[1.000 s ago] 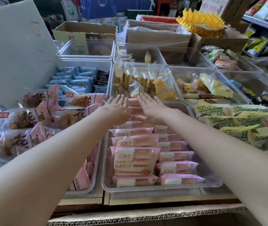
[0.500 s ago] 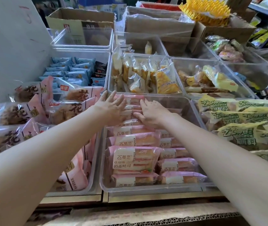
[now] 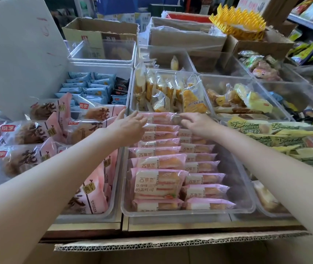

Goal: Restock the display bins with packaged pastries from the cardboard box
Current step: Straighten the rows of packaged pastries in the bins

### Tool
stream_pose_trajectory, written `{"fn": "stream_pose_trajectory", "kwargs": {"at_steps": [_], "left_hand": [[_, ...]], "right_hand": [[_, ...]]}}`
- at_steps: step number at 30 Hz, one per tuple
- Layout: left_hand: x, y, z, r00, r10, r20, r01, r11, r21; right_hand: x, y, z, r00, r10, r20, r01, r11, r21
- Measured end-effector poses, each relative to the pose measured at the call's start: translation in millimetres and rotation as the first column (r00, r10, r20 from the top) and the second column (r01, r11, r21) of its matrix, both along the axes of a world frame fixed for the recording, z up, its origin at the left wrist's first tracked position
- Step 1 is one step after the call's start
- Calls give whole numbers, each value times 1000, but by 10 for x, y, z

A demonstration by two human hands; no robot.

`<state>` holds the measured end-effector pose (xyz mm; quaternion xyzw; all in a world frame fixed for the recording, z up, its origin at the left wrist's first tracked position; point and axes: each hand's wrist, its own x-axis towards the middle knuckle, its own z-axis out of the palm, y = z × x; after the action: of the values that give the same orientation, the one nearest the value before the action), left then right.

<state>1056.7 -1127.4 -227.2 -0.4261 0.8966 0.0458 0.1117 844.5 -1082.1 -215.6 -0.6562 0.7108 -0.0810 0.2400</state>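
A clear display bin in front of me holds two rows of pink packaged pastries. Both my arms reach to its far end. There the rearmost pink package lies across the row. My left hand touches its left end with fingers stretched out and thumb raised. My right hand is at its right end, fingertips pinching the wrapper's edge. The corrugated rim of the cardboard box runs along the bottom of the view; its inside is hidden.
Left of the pink bin is a bin of large pink-wrapped round pastries. Behind are bins of blue packs and yellow cakes. Green-yellow packs fill the right bin. Cardboard boxes stand at the back.
My hands were lying flat on the rear packages. They have since moved apart to the two ends of the rearmost pink package, and the camera has shifted slightly.
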Motion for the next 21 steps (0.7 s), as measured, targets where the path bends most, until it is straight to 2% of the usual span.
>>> {"fn": "stream_pose_trajectory", "kwargs": {"at_steps": [5,9,10,12,14,17,21], "left_hand": [[-9,273,-25,994,-69,-88,74,996,58],[80,454,74,982,-30,-185,38,999,39],[116,502,86,988,-26,-154,32,999,41],[169,586,73,999,-37,-31,37,999,-14],[181,647,43,999,-25,25,27,997,-66],[163,741,21,1000,13,-10,-14,996,-88],[154,893,-11,999,38,-21,-39,996,-82]], "right_hand": [[148,393,1,1000,16,3,-16,988,157],[246,642,-48,987,-81,142,49,975,215],[267,669,-63,985,-92,147,60,976,209],[321,675,-100,995,-79,55,70,987,147],[402,684,-122,995,-95,-2,95,994,52],[478,737,-138,994,-110,5,110,994,-26],[454,788,-115,994,-107,-11,107,994,-6]]}}
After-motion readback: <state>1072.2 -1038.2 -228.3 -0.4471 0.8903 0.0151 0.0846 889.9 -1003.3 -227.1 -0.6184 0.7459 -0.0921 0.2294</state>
